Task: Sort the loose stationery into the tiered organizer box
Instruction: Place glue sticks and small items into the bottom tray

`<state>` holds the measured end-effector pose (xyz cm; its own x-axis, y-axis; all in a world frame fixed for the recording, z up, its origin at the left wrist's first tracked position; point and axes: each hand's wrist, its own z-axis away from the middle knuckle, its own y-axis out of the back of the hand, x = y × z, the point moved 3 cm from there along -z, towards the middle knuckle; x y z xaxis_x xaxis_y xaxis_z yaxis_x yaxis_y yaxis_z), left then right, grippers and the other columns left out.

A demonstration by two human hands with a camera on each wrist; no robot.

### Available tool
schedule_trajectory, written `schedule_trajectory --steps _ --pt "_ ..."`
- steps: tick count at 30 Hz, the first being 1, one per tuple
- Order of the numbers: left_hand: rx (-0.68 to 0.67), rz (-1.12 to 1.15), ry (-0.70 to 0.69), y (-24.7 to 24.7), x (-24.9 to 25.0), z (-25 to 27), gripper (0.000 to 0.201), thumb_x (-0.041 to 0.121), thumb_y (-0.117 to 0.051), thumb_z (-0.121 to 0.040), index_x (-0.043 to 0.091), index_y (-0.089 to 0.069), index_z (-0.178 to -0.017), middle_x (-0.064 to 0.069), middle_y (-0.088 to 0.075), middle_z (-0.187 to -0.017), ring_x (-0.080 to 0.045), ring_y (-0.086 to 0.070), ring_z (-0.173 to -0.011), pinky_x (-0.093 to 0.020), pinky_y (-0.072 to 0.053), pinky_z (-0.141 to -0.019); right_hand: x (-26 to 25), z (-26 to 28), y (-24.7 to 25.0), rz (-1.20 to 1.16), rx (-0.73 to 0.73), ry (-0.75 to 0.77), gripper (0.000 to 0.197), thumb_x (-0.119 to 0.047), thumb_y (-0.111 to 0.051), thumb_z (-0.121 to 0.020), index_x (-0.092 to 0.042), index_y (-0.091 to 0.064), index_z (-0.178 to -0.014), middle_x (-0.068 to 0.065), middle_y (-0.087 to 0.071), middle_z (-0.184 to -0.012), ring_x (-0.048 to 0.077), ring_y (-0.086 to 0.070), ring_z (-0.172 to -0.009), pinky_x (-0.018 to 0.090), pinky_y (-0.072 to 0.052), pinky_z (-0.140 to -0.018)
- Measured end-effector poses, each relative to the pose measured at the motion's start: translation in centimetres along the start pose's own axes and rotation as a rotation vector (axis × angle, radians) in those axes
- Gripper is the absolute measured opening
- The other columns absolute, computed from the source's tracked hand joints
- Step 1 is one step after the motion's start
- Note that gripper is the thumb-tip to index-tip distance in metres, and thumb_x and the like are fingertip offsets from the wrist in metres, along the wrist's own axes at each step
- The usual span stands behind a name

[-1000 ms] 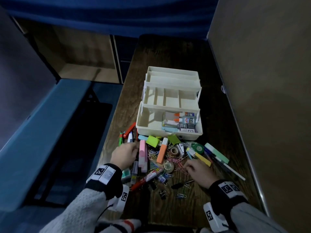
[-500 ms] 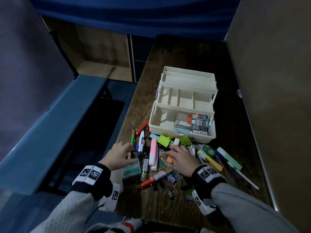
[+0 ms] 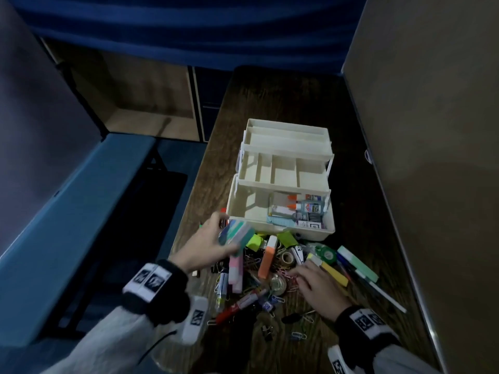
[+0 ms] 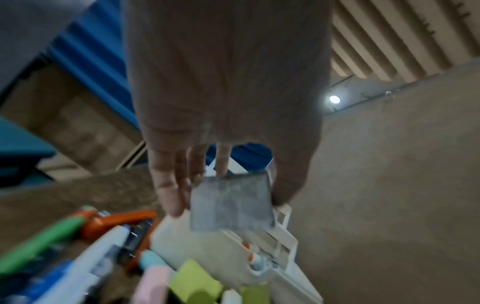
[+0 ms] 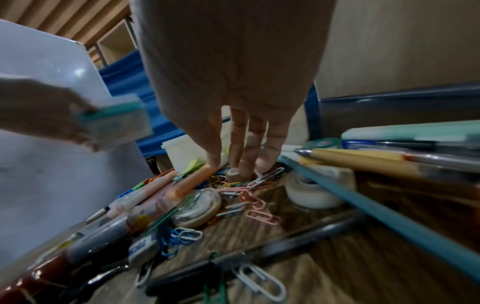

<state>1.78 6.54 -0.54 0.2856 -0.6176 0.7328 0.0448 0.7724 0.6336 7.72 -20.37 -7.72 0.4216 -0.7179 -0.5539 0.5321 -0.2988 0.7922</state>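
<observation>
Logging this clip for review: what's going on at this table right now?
A person is sorting a heap of stationery on a wooden table. Their left hand holds a small teal-edged clear box lifted above the pile, close to the front left corner of the cream tiered organizer box. The organizer's bottom bin already contains glue bottles; its divided tray looks empty. The right hand reaches, fingers extended, into the loose paper clips.

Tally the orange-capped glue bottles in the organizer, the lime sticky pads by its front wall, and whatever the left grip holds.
Orange-capped glue bottles: 2
Lime sticky pads: 2
Teal box held in the left hand: 1
Total: 5
</observation>
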Motion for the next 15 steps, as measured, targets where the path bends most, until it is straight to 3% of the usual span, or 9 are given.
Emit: schedule_trajectory --steps 2,4,6,9,11,15 --pt "0.158 0.012 -0.028 -0.8 1.9 -2.9 0.050 0.041 -0.065 -0.079 0.025 -0.035 -0.115 -0.002 -0.048 -0.115 -0.019 -0.053 -0.101 -0.031 -0.047 -0.078 1.1 0.5 0.2 0.002 -0.010 -0.028 0.022 -0.021 -0.040 -0.100 -0.027 -0.059 -0.110 -0.016 -0.045 -0.105 0.001 -0.048 -0.097 0.020 -0.040 -0.082" --pt "0.249 -0.085 -0.052 -2.0 3.6 -5.9 0.038 0.037 -0.061 -0.084 0.021 -0.037 -0.109 -0.005 -0.045 -0.109 -0.023 -0.050 -0.099 -0.031 -0.042 -0.080 1.7 0.6 0.6 -0.009 -0.019 -0.055 0.022 -0.021 -0.040 -0.100 -0.030 -0.058 -0.109 -0.017 -0.044 -0.106 0.000 -0.047 -0.098 0.020 -0.040 -0.083" --pt "0.252 -0.253 -0.058 -3.4 4.4 -8.7 0.032 0.034 -0.057 -0.087 0.017 -0.039 -0.108 -0.010 -0.045 -0.109 -0.029 -0.050 -0.100 -0.035 -0.044 -0.083 2.0 0.6 1.1 -0.002 -0.020 -0.062 0.022 -0.021 -0.041 -0.100 -0.030 -0.058 -0.108 -0.017 -0.046 -0.106 -0.001 -0.048 -0.097 0.019 -0.040 -0.082" --pt "0.243 -0.458 0.060 -5.1 4.1 -12.0 0.028 0.026 -0.051 -0.090 0.014 -0.041 -0.113 -0.015 -0.042 -0.118 -0.037 -0.046 -0.109 -0.040 -0.045 -0.084 2.4 0.8 1.9 -0.005 -0.014 -0.081 0.022 -0.023 -0.040 -0.100 -0.031 -0.059 -0.108 -0.015 -0.049 -0.107 0.000 -0.049 -0.095 0.016 -0.040 -0.077" --pt "0.246 -0.524 0.142 -5.8 4.1 -13.6 0.028 0.021 -0.049 -0.092 0.012 -0.042 -0.118 -0.016 -0.039 -0.125 -0.037 -0.045 -0.110 -0.039 -0.044 -0.082 2.6 1.0 2.3 -0.021 -0.023 -0.095 0.021 -0.024 -0.040 -0.100 -0.030 -0.058 -0.107 -0.014 -0.050 -0.108 0.000 -0.049 -0.094 0.015 -0.039 -0.075" --pt "0.251 -0.624 0.197 -7.2 4.7 -15.5 0.033 0.012 -0.048 -0.093 0.006 -0.039 -0.125 -0.017 -0.036 -0.130 -0.033 -0.046 -0.106 -0.034 -0.045 -0.080 2.8 1.3 2.9 -0.064 -0.078 -0.122 0.020 -0.022 -0.039 -0.102 -0.024 -0.059 -0.105 -0.009 -0.051 -0.108 0.006 -0.051 -0.096 0.023 -0.043 -0.083"
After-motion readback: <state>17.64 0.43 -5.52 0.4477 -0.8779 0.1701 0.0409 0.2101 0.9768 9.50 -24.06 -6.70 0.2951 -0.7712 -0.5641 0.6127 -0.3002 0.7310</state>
